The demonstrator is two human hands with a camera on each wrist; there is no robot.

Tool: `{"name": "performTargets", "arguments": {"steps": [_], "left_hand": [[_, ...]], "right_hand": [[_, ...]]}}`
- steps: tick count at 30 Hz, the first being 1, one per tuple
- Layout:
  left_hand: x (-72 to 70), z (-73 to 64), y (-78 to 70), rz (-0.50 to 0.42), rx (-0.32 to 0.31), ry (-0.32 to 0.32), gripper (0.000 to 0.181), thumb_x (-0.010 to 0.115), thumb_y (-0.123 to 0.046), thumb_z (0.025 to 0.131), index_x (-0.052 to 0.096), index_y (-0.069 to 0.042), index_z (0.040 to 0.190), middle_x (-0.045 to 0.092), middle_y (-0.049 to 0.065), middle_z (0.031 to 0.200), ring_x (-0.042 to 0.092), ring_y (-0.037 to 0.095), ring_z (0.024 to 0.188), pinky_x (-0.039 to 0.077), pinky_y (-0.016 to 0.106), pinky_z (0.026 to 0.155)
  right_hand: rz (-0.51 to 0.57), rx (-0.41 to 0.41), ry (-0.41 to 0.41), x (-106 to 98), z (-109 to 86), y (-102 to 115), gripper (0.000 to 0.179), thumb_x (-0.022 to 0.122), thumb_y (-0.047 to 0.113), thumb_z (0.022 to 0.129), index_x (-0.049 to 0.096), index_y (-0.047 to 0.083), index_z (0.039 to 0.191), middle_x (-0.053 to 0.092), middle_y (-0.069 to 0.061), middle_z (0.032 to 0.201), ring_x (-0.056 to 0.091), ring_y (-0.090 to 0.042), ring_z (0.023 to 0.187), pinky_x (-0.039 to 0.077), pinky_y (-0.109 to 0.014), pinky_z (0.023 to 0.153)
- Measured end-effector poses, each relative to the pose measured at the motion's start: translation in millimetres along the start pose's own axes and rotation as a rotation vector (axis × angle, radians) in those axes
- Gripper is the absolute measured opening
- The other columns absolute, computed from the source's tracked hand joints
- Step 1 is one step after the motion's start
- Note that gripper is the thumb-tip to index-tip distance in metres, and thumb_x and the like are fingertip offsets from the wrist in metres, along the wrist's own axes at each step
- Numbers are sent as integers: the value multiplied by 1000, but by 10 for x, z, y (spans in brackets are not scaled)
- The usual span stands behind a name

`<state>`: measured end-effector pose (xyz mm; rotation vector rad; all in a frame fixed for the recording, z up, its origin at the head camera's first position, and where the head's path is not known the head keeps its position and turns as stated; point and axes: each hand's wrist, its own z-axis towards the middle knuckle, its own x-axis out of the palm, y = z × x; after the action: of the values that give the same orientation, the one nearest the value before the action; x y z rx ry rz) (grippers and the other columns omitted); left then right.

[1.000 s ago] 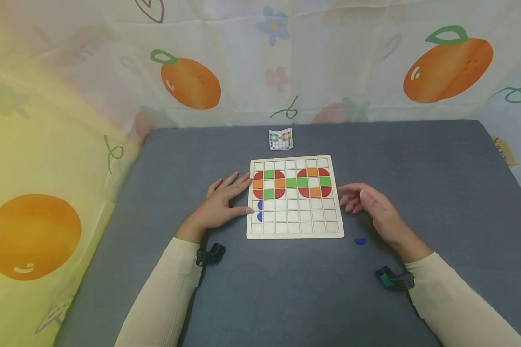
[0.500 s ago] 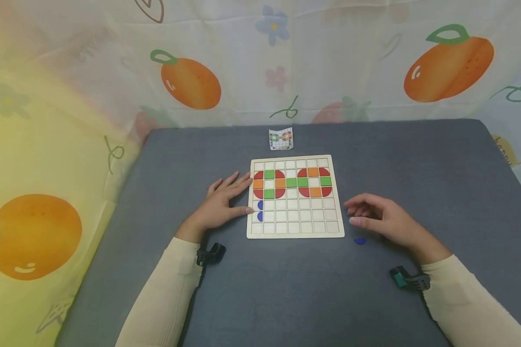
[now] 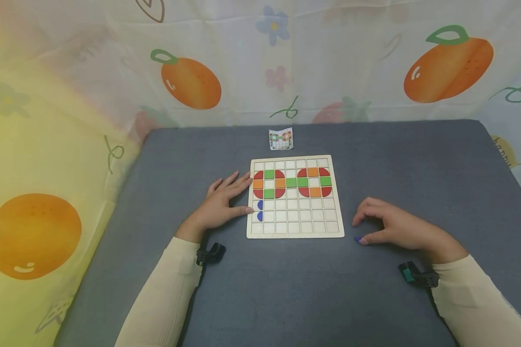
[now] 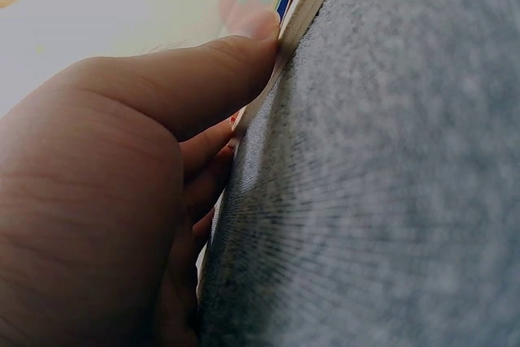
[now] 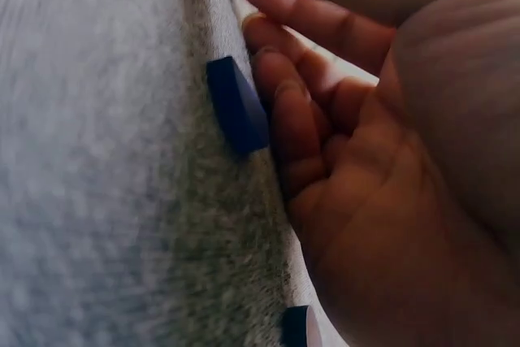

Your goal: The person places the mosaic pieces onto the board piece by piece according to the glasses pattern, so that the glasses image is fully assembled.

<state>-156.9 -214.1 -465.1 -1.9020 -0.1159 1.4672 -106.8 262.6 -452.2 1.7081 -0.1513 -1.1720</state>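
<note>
A square wooden grid board point(image 3: 304, 232) lies mid-table, with red, orange and green tiles forming two ring shapes joined by a green tile point(image 3: 291, 182). Two blue half-discs point(image 3: 260, 216) sit in its left column. My left hand point(image 3: 219, 205) rests along the board's left edge, fingers spread, thumb on the rim. Right of the board, my right hand point(image 3: 401, 224) hovers low with thumb and index finger apart. Its thumb tip overlaps a blue half-disc point(image 3: 357, 239) on the table. In the right wrist view a blue piece point(image 5: 237, 107) lies beside the curled fingers.
A small printed card point(image 3: 281, 139) with a similar coloured pattern lies beyond the board. Another dark blue piece point(image 5: 296, 327) shows low in the right wrist view. A grey cloth point(image 3: 278, 289) covers the table, and a fruit-patterned curtain point(image 3: 243, 62) hangs behind.
My right hand has moved from the board's right edge rightward and toward me, down to the blue half-disc, its thumb and index finger spreading apart. The left hand stays put.
</note>
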Motion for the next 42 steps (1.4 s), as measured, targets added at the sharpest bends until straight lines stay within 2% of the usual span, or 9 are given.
{"name": "performTargets", "arguments": {"steps": [6,12,22,34,42], "left_hand": [[4,6,7,1,1,2,93,82,-47,98,34,-20,173,24,-11,178,6,21,166,-5,57,126],[2,5,7,-3,-8,5,94,83,-47,98,34,-20,173,24,-11,177,6,21,166,-5,57,126],[-1,-2,2,-4,-9,4,93,82,-47,98,34,-20,173,24,-11,177,6,21,166,-5,58,126],[8,0,-10,-3,-15,1,94,83,-48,97,35,-20,173,25,-9,177,6,21,166,-4,57,127],[8,-1,-2,-4,-16,1,93,82,-48,97,35,-20,173,25,-10,177,6,21,166,-5,57,127]], "right_hand": [[-59,2,-74,49,29,0,15,89,15,95,77,25,98,61,14,104,58,-9,96,48,-27,84],[-71,13,-128,79,47,-2,19,90,13,92,78,26,98,64,14,101,59,-9,90,49,-29,79],[-108,24,-189,129,67,25,16,87,10,96,80,24,98,62,15,96,56,-7,81,48,-27,71],[-132,39,-297,168,103,74,14,86,7,95,80,19,99,67,14,96,61,-7,81,50,-25,71],[-158,59,-327,225,149,157,12,86,7,95,81,17,100,69,12,94,59,-10,81,50,-30,71]]}}
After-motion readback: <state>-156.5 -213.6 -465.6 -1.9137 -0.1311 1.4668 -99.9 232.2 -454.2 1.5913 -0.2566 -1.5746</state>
